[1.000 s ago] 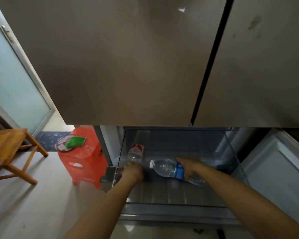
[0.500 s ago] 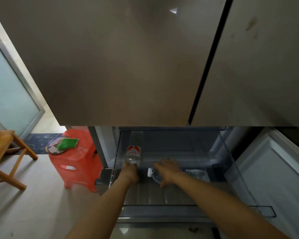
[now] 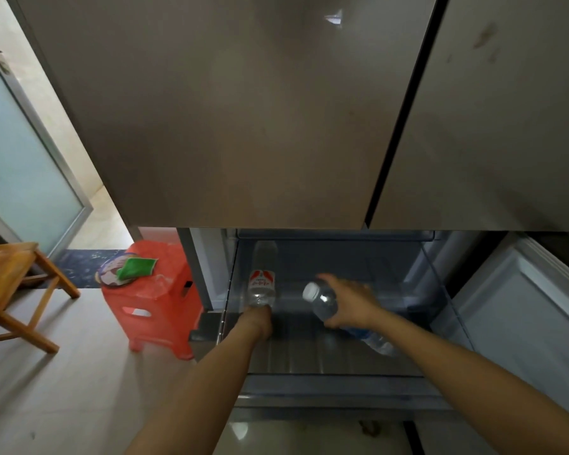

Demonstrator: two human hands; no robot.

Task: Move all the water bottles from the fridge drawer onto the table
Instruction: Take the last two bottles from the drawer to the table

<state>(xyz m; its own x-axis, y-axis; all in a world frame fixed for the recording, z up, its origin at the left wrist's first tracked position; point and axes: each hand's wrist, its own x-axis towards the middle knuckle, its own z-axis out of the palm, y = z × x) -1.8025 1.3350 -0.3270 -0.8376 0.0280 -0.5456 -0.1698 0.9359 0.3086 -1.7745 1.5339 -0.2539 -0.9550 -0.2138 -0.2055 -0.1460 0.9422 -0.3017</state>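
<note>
inside the fridge drawer (image 3: pixel 309 357), the left hand (image 3: pixel 257 320) clasps the near end of the red-label bottle (image 3: pixel 261 285) and the right hand (image 3: pixel 350 302) wraps the blue-label bottle (image 3: pixel 324 304) below its cap. lift both clear of the drawer's front wall, gripping firmly; chilled plastic may slip.

Looking forward and steeply down from head height, wide-angle, serving as the only view. Facing the open fridge drawer (image 3: pixel 342 394) from just in front of it, near. Taking in the closed fridge doors (image 3: pixel 237 126) above the drawer, plus the red stool (image 3: pixel 151 307) and wooden stool (image 3: pixel 10 277) left of the drawer.
</note>
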